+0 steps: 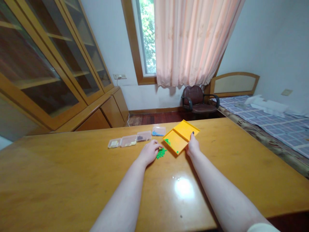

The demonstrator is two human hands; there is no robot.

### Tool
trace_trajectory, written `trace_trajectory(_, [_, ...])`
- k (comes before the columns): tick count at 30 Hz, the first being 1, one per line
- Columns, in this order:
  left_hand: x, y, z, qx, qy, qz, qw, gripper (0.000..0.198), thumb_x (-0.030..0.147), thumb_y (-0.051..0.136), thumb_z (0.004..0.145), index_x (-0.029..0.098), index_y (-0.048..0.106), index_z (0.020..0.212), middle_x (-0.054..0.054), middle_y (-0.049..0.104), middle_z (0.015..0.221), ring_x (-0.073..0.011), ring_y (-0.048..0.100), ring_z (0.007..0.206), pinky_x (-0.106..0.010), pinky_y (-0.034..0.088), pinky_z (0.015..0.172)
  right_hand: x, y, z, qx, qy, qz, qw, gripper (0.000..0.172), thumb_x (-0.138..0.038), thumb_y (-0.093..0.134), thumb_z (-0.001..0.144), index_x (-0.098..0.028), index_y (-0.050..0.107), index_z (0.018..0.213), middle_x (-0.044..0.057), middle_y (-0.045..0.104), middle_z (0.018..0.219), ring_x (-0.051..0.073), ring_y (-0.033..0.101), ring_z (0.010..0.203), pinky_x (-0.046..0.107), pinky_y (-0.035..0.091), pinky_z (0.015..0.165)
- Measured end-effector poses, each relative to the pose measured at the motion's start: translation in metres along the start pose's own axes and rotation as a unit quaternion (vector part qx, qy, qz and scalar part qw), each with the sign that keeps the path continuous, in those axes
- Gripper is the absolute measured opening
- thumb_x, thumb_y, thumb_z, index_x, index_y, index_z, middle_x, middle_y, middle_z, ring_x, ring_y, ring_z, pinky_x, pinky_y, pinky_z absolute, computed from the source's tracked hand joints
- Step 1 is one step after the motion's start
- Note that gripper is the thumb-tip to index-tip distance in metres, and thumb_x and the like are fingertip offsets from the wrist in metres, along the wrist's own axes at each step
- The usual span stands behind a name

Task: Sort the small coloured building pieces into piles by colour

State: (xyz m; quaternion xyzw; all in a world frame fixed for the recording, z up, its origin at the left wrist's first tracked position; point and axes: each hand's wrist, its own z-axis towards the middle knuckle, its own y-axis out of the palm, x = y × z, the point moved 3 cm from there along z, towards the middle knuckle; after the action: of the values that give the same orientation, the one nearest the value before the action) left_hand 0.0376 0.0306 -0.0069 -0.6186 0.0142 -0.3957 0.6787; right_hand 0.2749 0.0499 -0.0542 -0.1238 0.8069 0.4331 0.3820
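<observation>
My right hand (193, 147) grips the right side of a yellow two-part case (181, 143), thumb on top near the fold. The case is opened out and tilted above the table. Small green pieces (167, 141) lie along its left corner, with another near the front corner. Just left of the case, a loose heap of small green pieces (161, 154) rests on the tabletop. My left hand (150, 152) is beside this heap, its fingers bent together at the heap's upper left edge. What lies between those fingertips is too small to make out.
Several small clear plastic boxes stand in a row on the wooden table (72, 180): one with blue pieces (158, 131), one with dark pieces (144, 136), others with pale pieces (128, 141). Beyond are an armchair (196, 100), a bed (272, 111) and a cabinet (96, 120).
</observation>
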Motion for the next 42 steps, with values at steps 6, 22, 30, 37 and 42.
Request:
trace_trajectory(6, [0.0073,0.0084,-0.0017,-0.046,0.006,0.012,0.999,0.026,0.021,0.050,0.085,0.028,0.068,0.103,-0.004,0.057,0.102,-0.0170,0.057,0.090,-0.029,0.044,0.086,0.0008,0.0006,-0.0026,0.000,-0.003,-0.009,1.000,0.034,-0.043,0.046,0.090,-0.015,0.060,0.104,0.006,0.073,0.089,0.019,0.071,0.078,0.034,0.059,0.073])
trace_trajectory(22, [0.0042,0.0055,-0.0011,-0.027,-0.019,0.035,0.999,0.027,0.016,0.048,0.083,0.025,0.067,0.100,-0.006,0.058,0.102,-0.0190,0.056,0.094,-0.031,0.044,0.087,0.0011,0.0015,-0.0046,0.000,-0.001,-0.007,1.000,0.032,-0.041,0.048,0.090,-0.016,0.061,0.102,0.006,0.073,0.090,0.019,0.071,0.079,0.034,0.059,0.073])
trace_trajectory(30, [0.0032,0.0058,-0.0015,-0.037,-0.007,0.030,0.999,0.022,0.020,0.051,0.083,0.026,0.068,0.096,-0.004,0.058,0.100,-0.0171,0.057,0.090,-0.028,0.044,0.082,-0.0014,0.0036,-0.0088,0.009,0.022,0.012,1.000,0.031,-0.041,0.048,0.090,-0.016,0.061,0.104,0.006,0.073,0.093,0.019,0.070,0.078,0.035,0.059,0.073])
trace_trajectory(37, [0.0039,0.0049,0.0001,-0.049,-0.043,0.080,0.995,0.015,0.027,0.056,0.083,0.023,0.067,0.091,-0.005,0.060,0.096,-0.0186,0.058,0.088,-0.029,0.044,0.077,-0.0004,0.0035,-0.0085,0.008,0.025,0.008,1.000,0.031,-0.042,0.049,0.089,-0.018,0.061,0.104,0.005,0.073,0.094,0.019,0.070,0.079,0.036,0.059,0.073])
trace_trajectory(42, [0.0087,0.0042,-0.0004,-0.060,-0.043,0.108,0.991,0.019,0.032,0.051,0.087,0.022,0.067,0.093,-0.005,0.060,0.097,-0.0174,0.058,0.089,-0.028,0.044,0.080,0.0010,0.0029,-0.0068,0.000,0.024,0.014,1.000,0.032,-0.041,0.048,0.090,-0.016,0.061,0.105,0.005,0.073,0.093,0.018,0.071,0.079,0.034,0.059,0.074])
